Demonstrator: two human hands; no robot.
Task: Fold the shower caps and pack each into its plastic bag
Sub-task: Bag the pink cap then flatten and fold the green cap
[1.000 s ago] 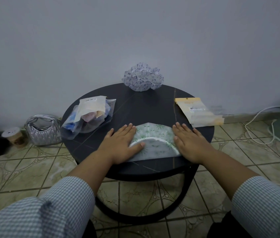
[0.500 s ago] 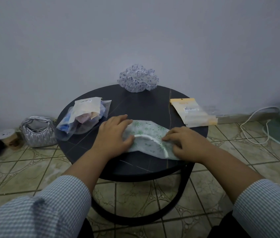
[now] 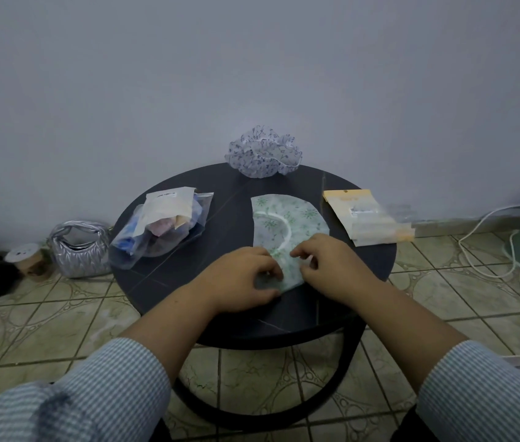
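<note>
On dark round table (image 3: 188, 282), near its front edge: green-patterned shower cap (image 3: 287, 224), folded into flat half-round, long axis running from front to back, straight fold on left, curved edge bulging right toward flat yellow-topped bag (image 3: 368, 218). Near end pinched by both grips: left hand (image 3: 239, 279) with fingers curled on corner, right hand (image 3: 332, 266) with fingertips nipping edge just beside. Farther back, by wall: crumpled blue-flowered cap (image 3: 263, 151). At left: clear bags with packed caps (image 3: 160, 228). Beyond, on floor: silver handbag (image 3: 77, 250).
</note>
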